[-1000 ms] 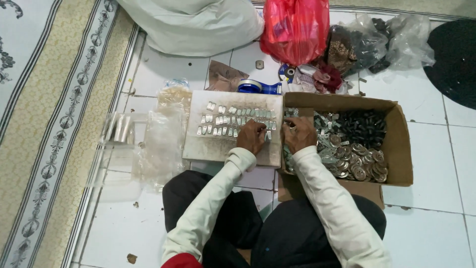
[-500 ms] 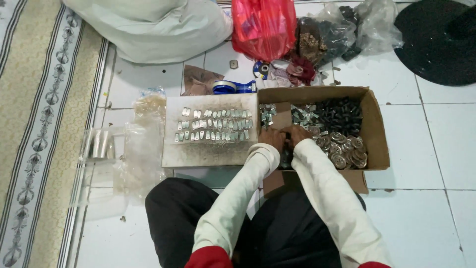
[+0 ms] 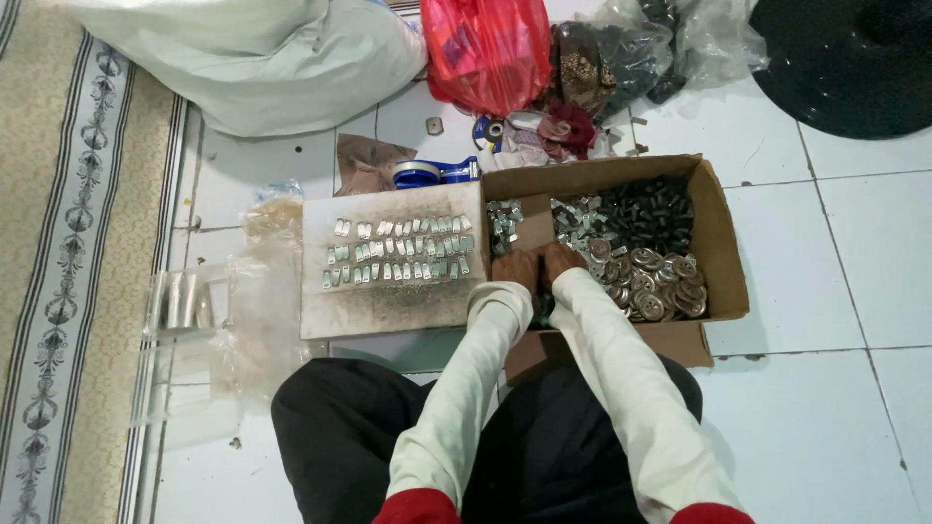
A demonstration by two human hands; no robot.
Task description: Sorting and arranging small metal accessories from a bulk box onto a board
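Left hand [image 3: 517, 267]: came off the board [image 3: 388, 309], now in the box [image 3: 723, 252]; grip unclear.
Right hand [image 3: 561, 264]: beside it, grip unclear.
Board: 3 rows of metal bits [image 3: 398, 250] wait.

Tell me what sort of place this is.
Probably a home floor used for piecework: white floor tiles beside a patterned rug, a cardboard box of small metal parts, and a board with parts laid in rows.
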